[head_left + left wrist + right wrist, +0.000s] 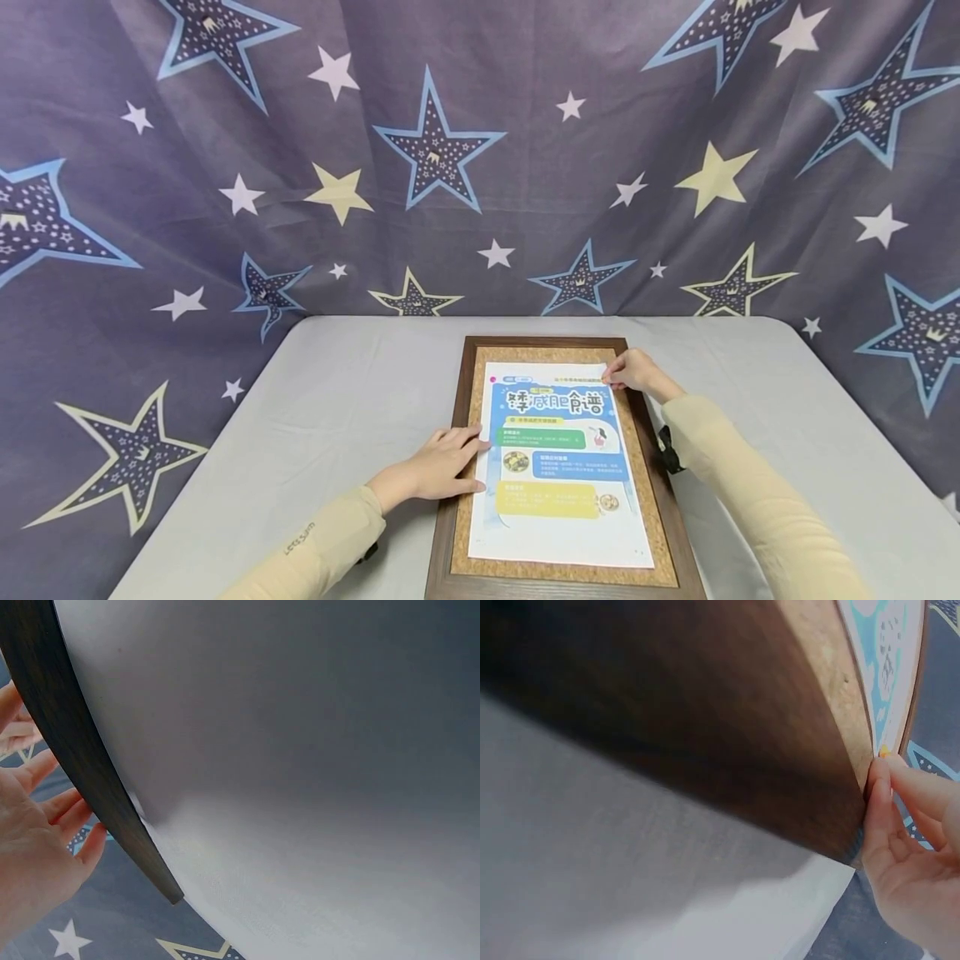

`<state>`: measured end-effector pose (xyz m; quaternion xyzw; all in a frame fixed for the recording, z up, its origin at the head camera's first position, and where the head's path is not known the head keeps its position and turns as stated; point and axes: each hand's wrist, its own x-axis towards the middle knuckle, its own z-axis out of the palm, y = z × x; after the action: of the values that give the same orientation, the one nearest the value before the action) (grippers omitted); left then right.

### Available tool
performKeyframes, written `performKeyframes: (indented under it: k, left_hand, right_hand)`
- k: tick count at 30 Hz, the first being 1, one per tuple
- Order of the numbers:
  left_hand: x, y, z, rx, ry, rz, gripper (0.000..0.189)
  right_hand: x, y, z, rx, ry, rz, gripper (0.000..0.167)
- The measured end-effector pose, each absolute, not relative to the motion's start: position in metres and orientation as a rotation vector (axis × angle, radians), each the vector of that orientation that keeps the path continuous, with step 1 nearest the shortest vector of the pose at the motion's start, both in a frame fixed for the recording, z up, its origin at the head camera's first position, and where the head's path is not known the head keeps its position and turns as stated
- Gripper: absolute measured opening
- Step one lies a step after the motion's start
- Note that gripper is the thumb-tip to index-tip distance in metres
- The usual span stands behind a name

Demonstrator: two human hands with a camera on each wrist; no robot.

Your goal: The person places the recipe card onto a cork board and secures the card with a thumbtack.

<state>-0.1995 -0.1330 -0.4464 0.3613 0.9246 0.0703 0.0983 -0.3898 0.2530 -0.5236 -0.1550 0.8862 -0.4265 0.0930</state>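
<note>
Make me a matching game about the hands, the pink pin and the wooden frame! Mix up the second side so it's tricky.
Things:
1. Pink pin
2. Left hand
3. Right hand
4. Wooden frame

Places and colours:
A. At the left edge of the poster
B. Dark brown
C. At the poster's top right corner
D. In the poster's top left corner

Right pairs: 1-D, 2-A, 3-C, 4-B

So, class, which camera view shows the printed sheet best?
The head view, because the printed sheet appears nearly whole. The right wrist view catches only a slanted strip; the left wrist view shows none.
</note>
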Motion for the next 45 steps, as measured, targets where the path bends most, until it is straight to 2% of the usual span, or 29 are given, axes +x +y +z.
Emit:
performKeyframes:
  k: [4,7,12,16,25,40,45]
  left_hand:
    - [-0.198,-0.133,-0.446,1.08,2.729,0.206,0.058]
    - [-0.198,-0.133,-0.446,1.084,2.728,0.213,0.058]
    - [-0.198,-0.134,-0.445,1.077,2.736,0.214,0.058]
    - [-0.198,-0.133,-0.445,1.074,2.738,0.214,0.058]
    - [-0.198,-0.133,-0.445,1.075,2.732,0.228,0.058]
    - [-0.201,-0.134,-0.447,1.073,2.737,0.212,0.058]
    - [-0.2,-0.134,-0.446,1.067,2.734,0.206,0.059]
  right_hand:
    - [-0.338,0.224,-0.459,-0.342,2.69,-1.155,0.011]
    - [-0.324,0.215,-0.441,-0.307,2.711,-1.119,0.012]
    - [-0.335,0.221,-0.456,-0.309,2.696,-1.171,0.009]
    - [-0.346,0.231,-0.472,-0.443,2.676,-1.263,0.01]
    - [-0.304,0.224,-0.435,-0.513,2.715,-1.246,0.015]
    - [-0.27,0.234,-0.423,-0.717,2.737,-1.152,0.014]
    - [-0.256,0.239,-0.42,-0.71,2.752,-1.097,0.014]
